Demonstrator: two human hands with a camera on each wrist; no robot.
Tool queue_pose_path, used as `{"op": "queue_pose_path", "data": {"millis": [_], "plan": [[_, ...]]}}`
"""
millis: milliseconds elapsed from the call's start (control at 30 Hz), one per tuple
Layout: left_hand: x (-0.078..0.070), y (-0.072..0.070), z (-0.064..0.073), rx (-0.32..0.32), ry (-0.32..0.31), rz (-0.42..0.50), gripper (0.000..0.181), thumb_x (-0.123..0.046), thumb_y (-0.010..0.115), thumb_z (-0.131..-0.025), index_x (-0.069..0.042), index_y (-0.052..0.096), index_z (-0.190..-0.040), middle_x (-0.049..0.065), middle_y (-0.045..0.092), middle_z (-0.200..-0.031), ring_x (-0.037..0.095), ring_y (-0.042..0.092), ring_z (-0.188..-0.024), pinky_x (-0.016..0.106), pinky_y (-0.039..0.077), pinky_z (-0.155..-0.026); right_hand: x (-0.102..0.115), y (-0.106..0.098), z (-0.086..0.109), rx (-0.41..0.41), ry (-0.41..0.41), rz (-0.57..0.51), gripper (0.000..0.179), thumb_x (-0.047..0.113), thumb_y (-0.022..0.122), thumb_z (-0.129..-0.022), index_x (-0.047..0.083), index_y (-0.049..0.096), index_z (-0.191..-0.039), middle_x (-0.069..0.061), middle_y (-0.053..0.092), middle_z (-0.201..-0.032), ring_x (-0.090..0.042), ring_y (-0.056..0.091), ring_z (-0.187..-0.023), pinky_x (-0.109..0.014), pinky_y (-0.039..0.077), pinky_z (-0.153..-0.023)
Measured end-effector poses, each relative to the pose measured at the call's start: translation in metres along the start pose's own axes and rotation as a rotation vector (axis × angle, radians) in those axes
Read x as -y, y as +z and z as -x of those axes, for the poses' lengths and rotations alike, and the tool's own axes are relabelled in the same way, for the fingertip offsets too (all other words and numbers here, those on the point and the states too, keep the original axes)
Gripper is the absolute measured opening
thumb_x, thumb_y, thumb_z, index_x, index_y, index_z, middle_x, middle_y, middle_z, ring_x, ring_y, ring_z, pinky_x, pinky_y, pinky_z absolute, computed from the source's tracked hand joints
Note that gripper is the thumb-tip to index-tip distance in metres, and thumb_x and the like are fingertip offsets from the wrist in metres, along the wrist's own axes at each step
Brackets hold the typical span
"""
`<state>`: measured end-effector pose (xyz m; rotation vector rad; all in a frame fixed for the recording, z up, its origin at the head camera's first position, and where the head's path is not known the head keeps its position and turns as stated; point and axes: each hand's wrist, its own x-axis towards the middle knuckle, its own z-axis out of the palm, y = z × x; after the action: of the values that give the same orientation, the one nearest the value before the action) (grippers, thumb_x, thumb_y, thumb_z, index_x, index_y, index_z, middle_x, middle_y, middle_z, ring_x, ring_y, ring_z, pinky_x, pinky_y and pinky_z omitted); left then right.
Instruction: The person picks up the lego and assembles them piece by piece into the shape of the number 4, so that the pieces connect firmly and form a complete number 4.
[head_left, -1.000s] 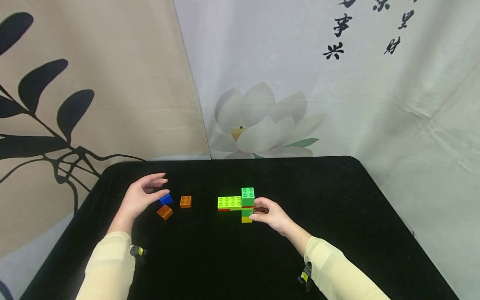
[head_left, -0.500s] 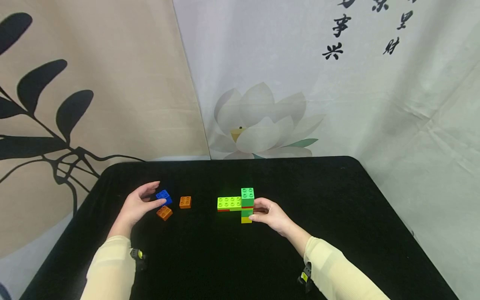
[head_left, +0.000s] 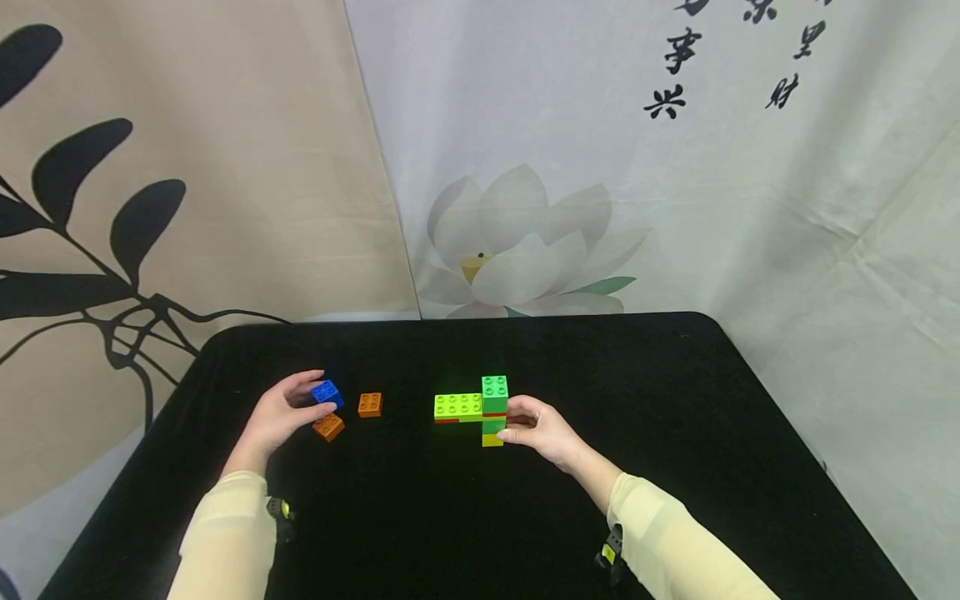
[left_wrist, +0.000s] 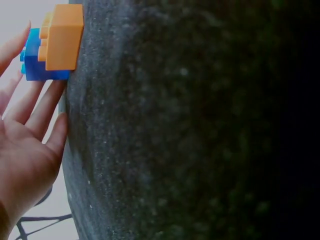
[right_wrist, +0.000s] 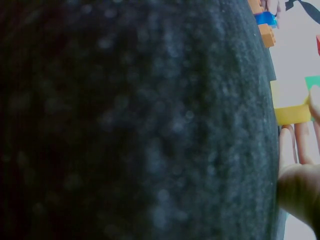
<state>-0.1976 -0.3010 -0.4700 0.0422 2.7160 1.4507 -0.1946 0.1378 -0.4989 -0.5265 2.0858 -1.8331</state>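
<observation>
My left hand (head_left: 279,415) pinches a blue toy brick (head_left: 327,393), thumb along its near side and fingers behind it. An orange brick (head_left: 328,427) lies right in front of that blue one; in the left wrist view this orange brick (left_wrist: 65,37) partly covers the blue brick (left_wrist: 36,65). My right hand (head_left: 546,432) grips the right side of a brick build, thumb near its base. The build has a green brick (head_left: 495,392) on top, a lime brick (head_left: 458,406) jutting left with red beneath, and a yellow brick (head_left: 492,440) at the bottom.
A second orange brick (head_left: 370,405) sits between the blue brick and the build. The black-covered table (head_left: 420,517) ends at its far edge before a printed curtain (head_left: 570,167). Sleeves and wrist cameras cross the table's near part.
My left hand has come down onto the blue brick, and its thumb now lies against it. The blue brick has turned slightly. My right hand and the build stay in place.
</observation>
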Motion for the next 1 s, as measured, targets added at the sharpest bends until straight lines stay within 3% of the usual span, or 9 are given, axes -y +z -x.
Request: {"op": "queue_pose_path", "data": {"millis": [467, 633, 800, 1000], "plan": [[0.001, 0.003, 0.001, -0.035, -0.035, -0.043, 0.055, -0.039, 0.063, -0.097, -0.002, 0.053, -0.136, 0.027, 0.052, -0.136, 0.045, 0.048, -0.125, 0.061, 0.043, -0.1, 0.002, 0.001, 0.001, -0.008, 0.009, 0.009, 0.04, 0.004, 0.072, -0.09, -0.004, 0.056, -0.126, -0.019, 0.063, -0.123, -0.033, 0.06, -0.115, -0.042, 0.05, -0.097], [-0.001, 0.001, 0.001, -0.041, -0.024, -0.045, 0.054, -0.038, 0.06, -0.099, -0.002, 0.051, -0.138, 0.028, 0.05, -0.138, 0.047, 0.047, -0.126, 0.062, 0.042, -0.1, 0.003, 0.001, 0.002, -0.003, 0.007, 0.009, 0.04, 0.005, 0.072, -0.09, -0.005, 0.056, -0.126, -0.019, 0.063, -0.123, -0.034, 0.059, -0.116, -0.042, 0.051, -0.097], [-0.012, 0.0, 0.001, -0.056, 0.027, -0.052, 0.055, -0.04, 0.056, -0.1, -0.003, 0.05, -0.141, 0.028, 0.049, -0.139, 0.046, 0.049, -0.125, 0.062, 0.041, -0.101, 0.004, 0.001, 0.002, -0.002, 0.015, 0.004, 0.038, 0.005, 0.071, -0.091, -0.004, 0.056, -0.126, -0.019, 0.063, -0.123, -0.034, 0.059, -0.116, -0.042, 0.051, -0.097], [-0.037, 0.005, -0.001, -0.029, 0.077, -0.058, 0.051, -0.038, 0.054, -0.101, -0.007, 0.05, -0.142, 0.027, 0.05, -0.138, 0.045, 0.051, -0.123, 0.061, 0.042, -0.1, 0.004, 0.0, 0.001, 0.0, 0.012, -0.002, 0.038, 0.004, 0.07, -0.091, -0.004, 0.056, -0.126, -0.019, 0.063, -0.123, -0.034, 0.059, -0.116, -0.041, 0.051, -0.097]]}}
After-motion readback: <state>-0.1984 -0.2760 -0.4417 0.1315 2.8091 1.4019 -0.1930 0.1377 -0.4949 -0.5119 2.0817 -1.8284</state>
